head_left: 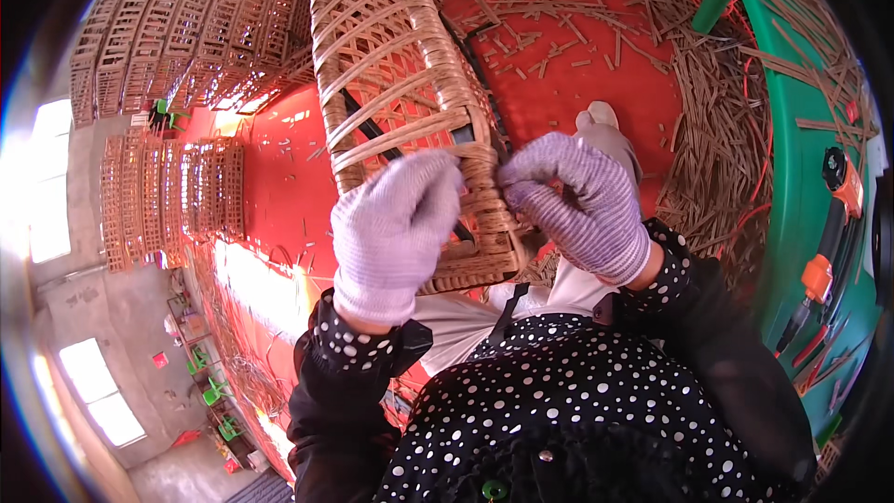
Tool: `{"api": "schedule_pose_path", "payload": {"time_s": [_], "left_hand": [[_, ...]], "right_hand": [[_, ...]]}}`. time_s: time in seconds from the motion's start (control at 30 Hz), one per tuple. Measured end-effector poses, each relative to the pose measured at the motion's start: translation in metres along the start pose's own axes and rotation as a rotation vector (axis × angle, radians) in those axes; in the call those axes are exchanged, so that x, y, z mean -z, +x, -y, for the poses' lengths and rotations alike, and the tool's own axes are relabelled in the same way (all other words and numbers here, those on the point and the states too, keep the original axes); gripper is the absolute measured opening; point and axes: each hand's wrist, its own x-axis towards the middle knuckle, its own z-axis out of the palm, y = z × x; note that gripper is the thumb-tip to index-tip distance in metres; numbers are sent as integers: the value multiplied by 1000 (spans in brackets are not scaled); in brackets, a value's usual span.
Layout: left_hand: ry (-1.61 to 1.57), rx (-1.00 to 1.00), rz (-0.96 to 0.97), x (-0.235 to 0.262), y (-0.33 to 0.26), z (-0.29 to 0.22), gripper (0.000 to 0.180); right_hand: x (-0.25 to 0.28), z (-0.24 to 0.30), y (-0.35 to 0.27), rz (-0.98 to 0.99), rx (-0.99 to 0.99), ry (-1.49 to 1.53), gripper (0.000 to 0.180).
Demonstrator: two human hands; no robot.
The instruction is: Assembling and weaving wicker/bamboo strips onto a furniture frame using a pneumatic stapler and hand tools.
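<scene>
Looking down from the head view, I see a woven wicker frame (400,84) running from the top centre of the frame down to the middle, its near end resting against the lap, and both gloved hands working at that near end. My worry is the tight banding at the lower edge: if either hand lets go while a strand is under tension, I judge the wrap could spring loose and undo the last few turns, and a thin cane strip bent too sharply between the fingers could crack. The frame is long and leans away, so it might also tip sideways if the near end is not braced. The left hand (391,233), centre-left, is curled with its back toward the camera, fingers closed over the lower left corner of the frame and clenched on the weave. The right hand (582,200), centre-right, arches over with fingertips pinched down at the frame's edge, seemingly gripping a strand, though the strand itself is hidden by the glove. Wrists are bent inward toward each other, forearms rising from the lower edge in dotted sleeves. Loose cane strips (717,140) litter the red floor (577,84) at upper right; a green table (801,177) with tools stands at right, finished frames (177,28) stacked at upper left.
</scene>
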Motion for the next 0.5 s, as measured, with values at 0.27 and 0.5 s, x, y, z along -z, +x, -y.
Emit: {"api": "schedule_pose_path", "payload": {"time_s": [0.27, 0.5], "left_hand": [[-208, 109, -72, 5, 0, 23, 13], [-107, -45, -13, 7, 0, 13, 14]], "right_hand": [[-19, 1, -4, -57, -31, 58, 14], [-7, 10, 3, 26, -151, 9, 15]]}}
